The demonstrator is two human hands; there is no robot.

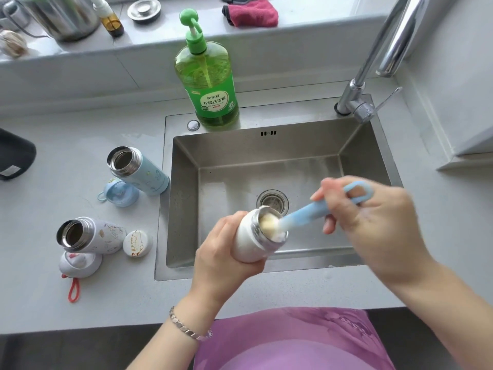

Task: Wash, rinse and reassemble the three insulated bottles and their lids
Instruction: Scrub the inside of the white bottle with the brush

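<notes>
My left hand grips a white insulated bottle, tilted over the sink's front edge with its mouth toward the drain. My right hand holds a blue bottle brush by its handle; the yellowish sponge head sits in the bottle's mouth. On the counter to the left, a light blue bottle stands open with its blue lid beside it. Nearer, a white patterned bottle stands open beside a round white lid and a white lid with a red loop.
The steel sink has a drain strainer in its middle. A green dish soap pump bottle stands at its back rim, and the faucet rises at the back right. A red cloth and a metal pot are on the ledge.
</notes>
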